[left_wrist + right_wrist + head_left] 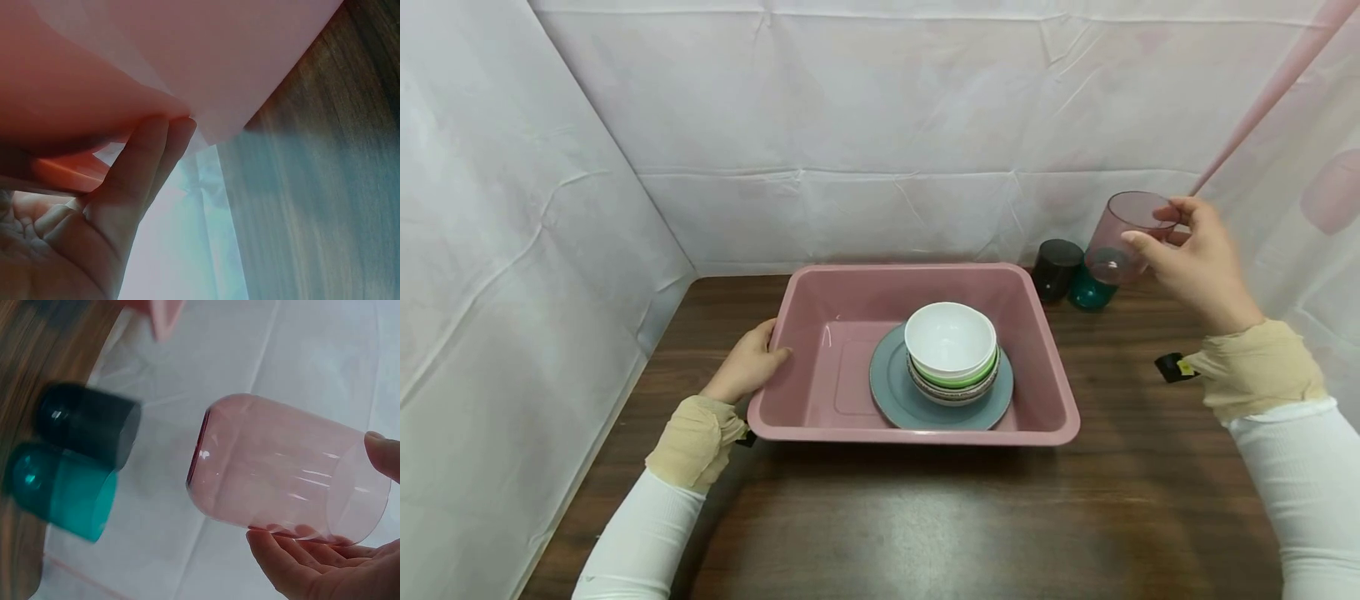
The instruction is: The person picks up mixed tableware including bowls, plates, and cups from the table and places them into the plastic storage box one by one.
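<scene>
My right hand point(1206, 262) grips a clear pink tumbler point(269, 465) near its rim, thumb on one side and fingers on the other. The tumbler is up off the table, over the back right. Behind and below it in the head view stand a teal tumbler point(1088, 293) and a black tumbler point(1057, 268), side by side. At the left, my left hand point(747, 364) holds the side rim of a pink basin point(917, 436), thumb over the edge and fingers against the outer wall. Inside the basin, a stack of bowls point(951, 337) with a white one on top sits on a blue-grey plate point(891, 392).
The basin takes up the middle of the dark wooden table point(917, 517). White sheeting point(880, 125) hangs close behind the table, with more at the left and right sides. The two standing tumblers are close to the basin's back right corner.
</scene>
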A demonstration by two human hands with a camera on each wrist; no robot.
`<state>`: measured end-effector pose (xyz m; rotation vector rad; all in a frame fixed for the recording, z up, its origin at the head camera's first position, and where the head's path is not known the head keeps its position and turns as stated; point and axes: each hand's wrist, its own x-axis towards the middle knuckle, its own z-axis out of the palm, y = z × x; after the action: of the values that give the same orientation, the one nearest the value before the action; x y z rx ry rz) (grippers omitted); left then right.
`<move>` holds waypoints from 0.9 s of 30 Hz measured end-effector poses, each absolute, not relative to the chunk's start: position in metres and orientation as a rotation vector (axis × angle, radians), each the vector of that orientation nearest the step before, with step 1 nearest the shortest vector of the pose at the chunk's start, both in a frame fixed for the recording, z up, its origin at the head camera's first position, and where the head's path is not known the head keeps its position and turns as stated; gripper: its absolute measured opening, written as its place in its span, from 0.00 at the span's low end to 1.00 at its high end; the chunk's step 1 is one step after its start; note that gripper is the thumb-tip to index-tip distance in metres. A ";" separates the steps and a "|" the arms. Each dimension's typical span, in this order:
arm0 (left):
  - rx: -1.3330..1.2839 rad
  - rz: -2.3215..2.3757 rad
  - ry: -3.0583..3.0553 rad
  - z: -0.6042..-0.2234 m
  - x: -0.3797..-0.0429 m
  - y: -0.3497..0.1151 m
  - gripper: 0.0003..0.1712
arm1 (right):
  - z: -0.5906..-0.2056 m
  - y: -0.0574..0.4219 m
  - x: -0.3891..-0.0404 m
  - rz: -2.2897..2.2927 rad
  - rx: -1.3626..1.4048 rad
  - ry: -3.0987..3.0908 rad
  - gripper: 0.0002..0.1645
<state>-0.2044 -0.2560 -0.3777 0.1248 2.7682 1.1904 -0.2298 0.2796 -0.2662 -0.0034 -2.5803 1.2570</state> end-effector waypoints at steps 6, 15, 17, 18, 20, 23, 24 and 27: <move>0.158 1.202 2.710 -0.375 -0.204 -0.261 0.35 | -0.262 0.255 -0.222 1.305 0.129 -2.548 0.44; 0.132 1.182 2.716 -0.345 -0.192 -0.268 0.47 | -0.258 0.224 -0.208 1.380 0.239 -2.534 0.40; 0.122 1.162 2.764 -0.333 -0.190 -0.267 0.47 | -0.257 0.218 -0.205 1.382 0.269 -2.526 0.39; 0.116 1.159 2.780 -0.327 -0.188 -0.267 0.47 | -0.257 0.215 -0.204 1.381 0.279 -2.524 0.40; 0.120 1.155 2.817 -0.313 -0.185 -0.265 0.47 | -0.255 0.209 -0.201 1.383 0.300 -2.524 0.39; 0.149 1.203 2.839 -0.296 -0.181 -0.258 0.50 | -0.252 0.201 -0.196 1.381 0.328 -2.526 0.39; 0.166 1.232 2.832 -0.291 -0.180 -0.254 0.50 | -0.251 0.198 -0.194 1.382 0.337 -2.525 0.39; 0.232 1.308 2.811 -0.280 -0.176 -0.239 0.51 | -0.249 0.190 -0.189 1.395 0.372 -2.512 0.38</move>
<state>-0.1756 -0.2388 -0.2804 0.2325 2.8109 1.3083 -0.1894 0.1897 -0.2489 0.3723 -2.5124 1.3951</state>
